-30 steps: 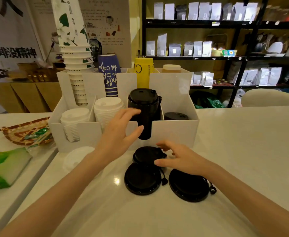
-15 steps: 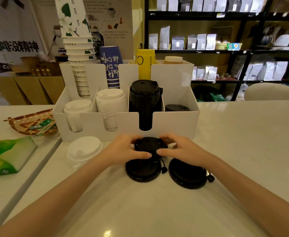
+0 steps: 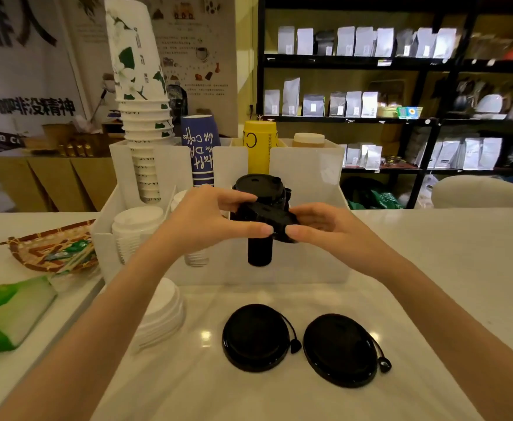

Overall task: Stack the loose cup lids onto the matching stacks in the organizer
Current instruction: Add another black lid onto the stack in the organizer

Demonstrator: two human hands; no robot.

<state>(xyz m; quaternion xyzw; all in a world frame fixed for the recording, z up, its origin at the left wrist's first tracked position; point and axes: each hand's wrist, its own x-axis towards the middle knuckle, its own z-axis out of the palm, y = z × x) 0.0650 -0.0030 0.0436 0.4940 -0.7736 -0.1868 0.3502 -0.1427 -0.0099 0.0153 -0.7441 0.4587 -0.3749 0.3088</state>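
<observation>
My left hand (image 3: 206, 220) and my right hand (image 3: 322, 227) together hold one black cup lid (image 3: 268, 218), tilted, just in front of and slightly below the top of the black lid stack (image 3: 259, 189) in the white organizer (image 3: 306, 262). Two loose black lids lie on the counter in front: one in the middle (image 3: 255, 337), one to its right (image 3: 340, 349). A loose stack of white lids (image 3: 161, 311) sits on the counter at the left. A white lid stack (image 3: 135, 226) stands in the organizer's left front slot; another is partly hidden behind my left hand.
Paper cup stacks stand in the organizer's back row: white-green (image 3: 139, 95), blue (image 3: 200, 147), yellow (image 3: 259, 147). A woven tray (image 3: 41, 247) and a green packet (image 3: 6, 311) lie at the left. Dark shelves (image 3: 401, 117) fill the back right.
Both hands have lifted a black lid from the counter up to the black stack in the organizer. The two other black lids stay on the counter.
</observation>
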